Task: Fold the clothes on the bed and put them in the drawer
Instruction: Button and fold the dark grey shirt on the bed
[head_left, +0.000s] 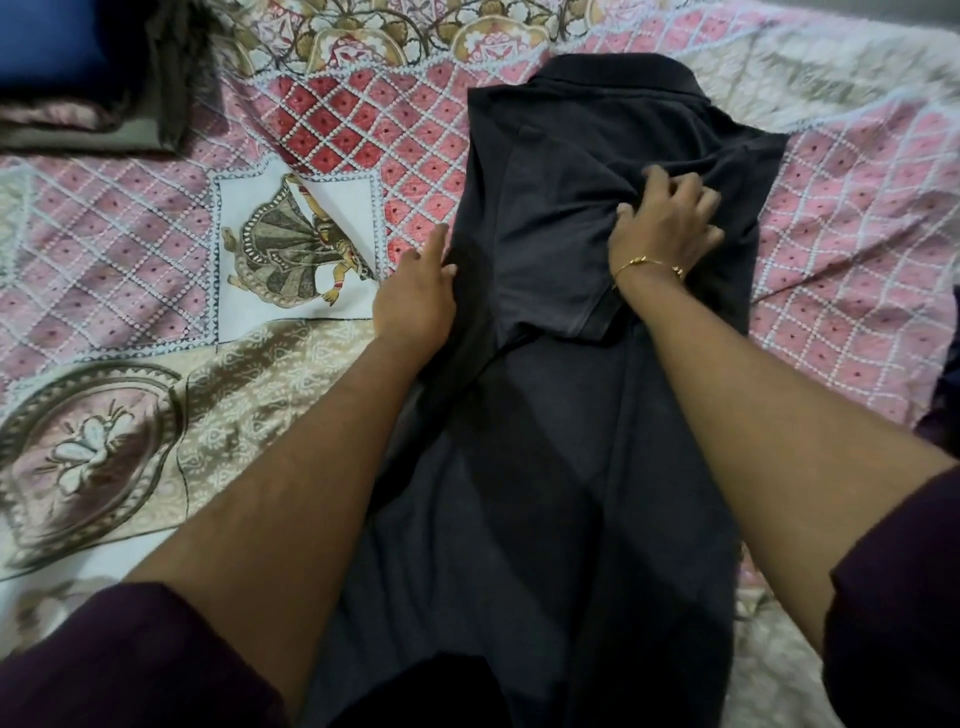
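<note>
The dark polo shirt (597, 218) lies lengthwise on the patterned bedspread (156, 218), collar at the far end and hem running toward you, so its long axis points away from your body. Both side panels appear folded inward, giving a narrow strip; a short sleeve lies folded across the upper back. Your right hand (667, 228) rests on that sleeve, fingers curled and bunching the fabric. Your left hand (415, 296) sits at the shirt's left edge with straight fingers pressing the fold, gripping nothing. The right hand is nearer the collar. The next fold probably runs along the long axis, hem to collar. A stack of folded clothes (93, 78) lies far left.
</note>
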